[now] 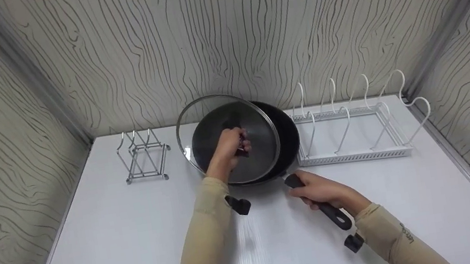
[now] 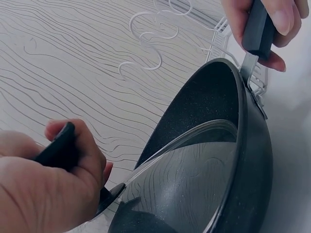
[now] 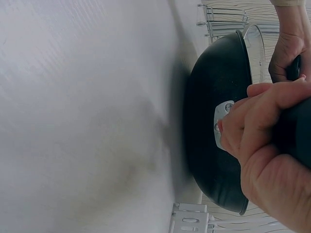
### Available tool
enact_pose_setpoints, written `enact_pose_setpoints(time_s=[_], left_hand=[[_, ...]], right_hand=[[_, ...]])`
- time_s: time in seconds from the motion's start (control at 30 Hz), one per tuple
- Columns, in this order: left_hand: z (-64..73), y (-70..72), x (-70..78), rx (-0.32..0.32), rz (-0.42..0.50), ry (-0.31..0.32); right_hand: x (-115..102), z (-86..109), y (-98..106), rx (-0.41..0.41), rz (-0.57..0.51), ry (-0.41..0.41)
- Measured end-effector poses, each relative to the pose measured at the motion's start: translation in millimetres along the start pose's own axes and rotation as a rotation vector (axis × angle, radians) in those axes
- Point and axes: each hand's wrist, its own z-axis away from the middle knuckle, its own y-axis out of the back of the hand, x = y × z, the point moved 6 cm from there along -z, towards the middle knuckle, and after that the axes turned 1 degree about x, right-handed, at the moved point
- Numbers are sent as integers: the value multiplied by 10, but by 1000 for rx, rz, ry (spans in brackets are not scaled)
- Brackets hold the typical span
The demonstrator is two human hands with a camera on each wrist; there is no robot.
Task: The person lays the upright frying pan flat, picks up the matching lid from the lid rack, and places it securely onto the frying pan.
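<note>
A black frying pan [image 1: 288,138] is at the middle back of the table. My right hand [image 1: 322,191] grips its black handle [image 1: 337,217], fingers wrapped round it. Over the pan, shifted to the left, lies a glass lid [image 1: 259,156] with a metal rim. My left hand [image 1: 231,144] holds the lid by its dark knob [image 2: 60,150]. In the left wrist view the lid leans inside the pan's mouth, partly below the pan's rim [image 2: 238,126]. The right wrist view shows the pan's outer side [image 3: 214,97] and the riveted handle bracket [image 3: 222,124].
To the left stands a small metal wire rack [image 1: 144,159]. A longer white rack [image 1: 355,157] with several curved dividers stands right of the pan, close beside it. Wood-grain panels [image 1: 220,36] close off the back and both sides of the white table [image 1: 131,250].
</note>
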Motion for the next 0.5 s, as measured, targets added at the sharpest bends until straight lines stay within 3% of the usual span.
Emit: enact_pose_setpoints(time_s=[0.5], left_hand=[[-2, -33, -27, 43, 96, -20]], right_hand=[[-20, 18, -3, 13, -4, 9]])
